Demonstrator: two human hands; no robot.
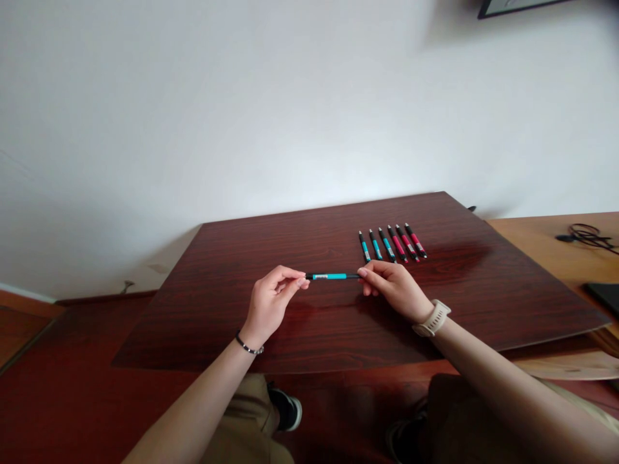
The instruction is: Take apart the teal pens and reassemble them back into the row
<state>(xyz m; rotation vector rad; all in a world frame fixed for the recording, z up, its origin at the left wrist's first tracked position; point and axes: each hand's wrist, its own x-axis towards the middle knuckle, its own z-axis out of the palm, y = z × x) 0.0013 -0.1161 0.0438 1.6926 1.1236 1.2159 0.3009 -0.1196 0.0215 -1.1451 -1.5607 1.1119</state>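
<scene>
A turquoise pen with black ends [333, 276] is held level above the table, stretched between both hands. My left hand [273, 296] pinches its left end between thumb and fingers. At the other end, my right hand [394, 287] grips the black tip the same way, with the fingertips covering it. Just beyond my right hand, a row of pens lies side by side on the table: three turquoise pens [375, 245] on the left and three pink pens [407, 243] on the right, their pointed ends facing the wall.
The dark wooden table [271, 238] stands against a white wall [242, 116]. On the right is a lighter wooden desk [536, 238] with a coiled black cable [587, 235] and a dark flat object [604, 295]. A framed panel [512, 6] hangs at upper right.
</scene>
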